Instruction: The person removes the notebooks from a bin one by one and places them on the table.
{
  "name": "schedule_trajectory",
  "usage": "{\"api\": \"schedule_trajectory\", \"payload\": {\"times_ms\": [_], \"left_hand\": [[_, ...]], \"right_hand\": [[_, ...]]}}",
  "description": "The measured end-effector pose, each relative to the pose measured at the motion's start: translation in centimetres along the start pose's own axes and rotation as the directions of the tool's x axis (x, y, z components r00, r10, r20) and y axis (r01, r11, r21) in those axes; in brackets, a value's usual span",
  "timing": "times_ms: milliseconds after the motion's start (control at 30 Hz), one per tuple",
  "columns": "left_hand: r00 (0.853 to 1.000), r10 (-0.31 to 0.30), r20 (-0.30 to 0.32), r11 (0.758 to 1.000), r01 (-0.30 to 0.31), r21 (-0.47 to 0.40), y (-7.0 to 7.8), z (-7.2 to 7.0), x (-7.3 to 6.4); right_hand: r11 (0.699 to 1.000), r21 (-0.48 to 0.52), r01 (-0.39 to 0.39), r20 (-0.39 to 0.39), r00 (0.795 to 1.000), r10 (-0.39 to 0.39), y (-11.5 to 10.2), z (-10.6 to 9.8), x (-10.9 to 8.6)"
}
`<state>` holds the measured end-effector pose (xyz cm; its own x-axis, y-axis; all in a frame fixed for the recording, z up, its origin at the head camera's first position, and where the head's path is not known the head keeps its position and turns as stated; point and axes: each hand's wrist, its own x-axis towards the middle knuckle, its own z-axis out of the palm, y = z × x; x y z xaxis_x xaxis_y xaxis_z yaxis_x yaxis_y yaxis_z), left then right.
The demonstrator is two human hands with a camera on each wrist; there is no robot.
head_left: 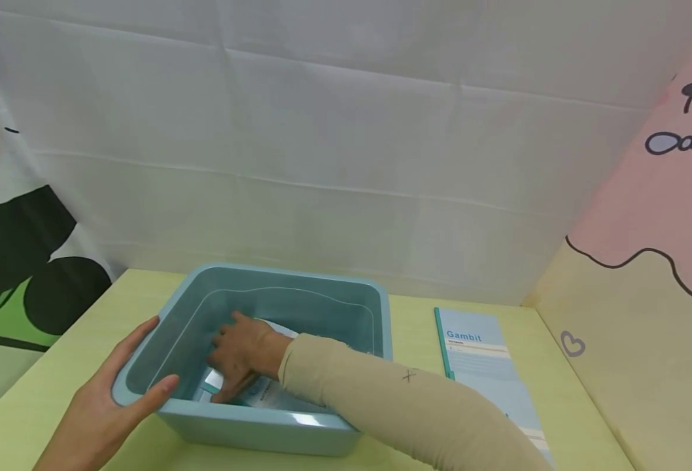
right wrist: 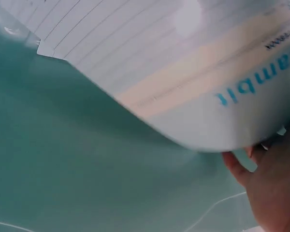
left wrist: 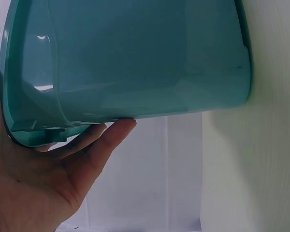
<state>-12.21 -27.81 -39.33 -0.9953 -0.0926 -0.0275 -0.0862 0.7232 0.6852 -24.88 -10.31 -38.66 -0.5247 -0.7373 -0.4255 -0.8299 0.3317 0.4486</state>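
A teal plastic basin (head_left: pixel 252 428) stands on the table, its left rim gripped by my left hand (head_left: pixel 95 409), thumb over the front corner. In the left wrist view the fingers of that hand lie along the basin's outer wall (left wrist: pixel 135 63). My right hand (head_left: pixel 242 353) reaches down inside the basin and holds a pale blue notebook (head_left: pixel 281 396) by its edge. Seen from the right wrist, that notebook (right wrist: pixel 183 87) is tilted, its cover printed "Gambit", with fingertips (right wrist: pixel 237 166) curled at its edge. My forearm hides part of the basin's inside.
Pale blue Gambit notebooks (head_left: pixel 472 343) with a teal spine lie on the yellow table (head_left: pixel 407 327) right of the basin, partly behind the right sleeve (head_left: pixel 405 392). A white cloth wall (head_left: pixel 346 163) rises behind, and a printed pink and yellow panel (head_left: pixel 646 294) borders the right side.
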Motion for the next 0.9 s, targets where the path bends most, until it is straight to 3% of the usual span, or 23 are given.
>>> {"api": "schedule_trajectory", "payload": {"times_ms": [200, 467, 733, 900], "left_hand": [[0.998, -0.044, 0.043, 0.999, 0.044, -0.002, 0.5, -0.2, 0.2], [0.999, -0.028, 0.028, 1.0, 0.028, -0.001, 0.1, 0.1, 0.1], [1.0, -0.025, 0.016, 1.0, 0.025, -0.004, -0.4, 0.1, 0.1], [1.0, -0.019, 0.006, 1.0, 0.019, -0.006, -0.7, 0.1, 0.2]], "right_hand": [[1.0, 0.025, -0.005, -0.106, 0.994, 0.007, 0.4, -0.2, -0.1], [0.985, 0.143, -0.101, -0.186, 0.974, 0.127, 1.9, -0.9, -1.1], [0.941, 0.256, -0.219, -0.323, 0.899, 0.297, 3.2, -2.6, -2.3], [0.893, 0.341, -0.294, -0.378, 0.827, 0.416, 4.6, -3.1, -3.2]]}}
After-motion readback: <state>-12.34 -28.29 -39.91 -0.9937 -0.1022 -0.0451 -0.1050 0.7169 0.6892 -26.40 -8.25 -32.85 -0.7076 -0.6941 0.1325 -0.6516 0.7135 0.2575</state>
